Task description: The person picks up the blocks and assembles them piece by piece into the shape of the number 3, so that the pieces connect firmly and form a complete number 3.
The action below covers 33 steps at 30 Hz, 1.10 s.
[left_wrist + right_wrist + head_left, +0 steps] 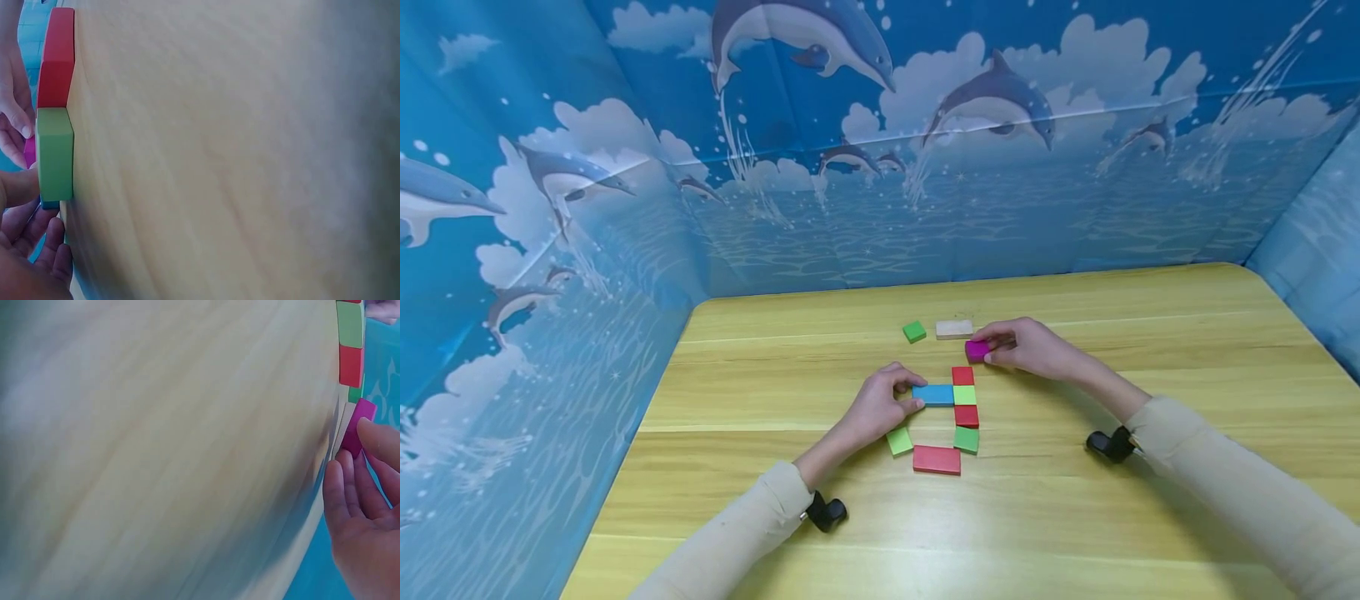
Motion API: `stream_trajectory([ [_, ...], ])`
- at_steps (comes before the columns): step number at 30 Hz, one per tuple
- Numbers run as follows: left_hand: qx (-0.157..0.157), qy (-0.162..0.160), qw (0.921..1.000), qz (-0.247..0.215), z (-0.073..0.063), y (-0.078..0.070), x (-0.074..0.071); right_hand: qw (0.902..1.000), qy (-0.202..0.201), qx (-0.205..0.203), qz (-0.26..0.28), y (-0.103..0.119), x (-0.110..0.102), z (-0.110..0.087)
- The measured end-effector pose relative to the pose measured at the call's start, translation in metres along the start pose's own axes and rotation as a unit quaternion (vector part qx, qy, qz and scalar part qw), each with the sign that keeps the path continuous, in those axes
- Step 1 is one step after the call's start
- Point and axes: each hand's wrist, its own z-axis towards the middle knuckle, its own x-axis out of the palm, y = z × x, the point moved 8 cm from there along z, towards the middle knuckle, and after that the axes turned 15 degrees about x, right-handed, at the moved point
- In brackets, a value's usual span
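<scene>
My right hand (1026, 348) pinches a magenta block (977, 352) between thumb and fingers, just beyond the top of a column of small blocks. In the right wrist view the magenta block (359, 427) is tilted in that grip. My left hand (883, 404) holds the left end of a blue rectangular block (934, 395) between thumb and fingers. The blue block's right end meets a yellow-green block (964, 395), which sits between an upper red block (962, 376) and a lower red block (966, 416). A green block (966, 439) continues the column below.
A long red block (937, 460) lies nearest the person, with a light green block (899, 442) slanted at its upper left. Farther back are a green block (914, 332) and a pale wooden block (953, 329). A dolphin-print curtain (850, 225) stands behind the table (1037, 517).
</scene>
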Motion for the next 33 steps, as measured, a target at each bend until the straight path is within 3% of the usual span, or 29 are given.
stream_trajectory([
  [12,0.004,-0.002,1.0000,0.002,-0.001,0.003,0.000,0.9999,0.013,-0.007,0.006,0.006,0.012,0.016],
  [25,0.010,-0.005,0.9999,0.000,0.000,0.004,0.001,0.9990,0.033,-0.009,0.028,0.009,0.017,0.017],
  [33,0.010,-0.008,0.9999,-0.004,0.000,0.005,0.001,0.9996,0.026,0.006,0.006,0.011,0.018,0.016],
])
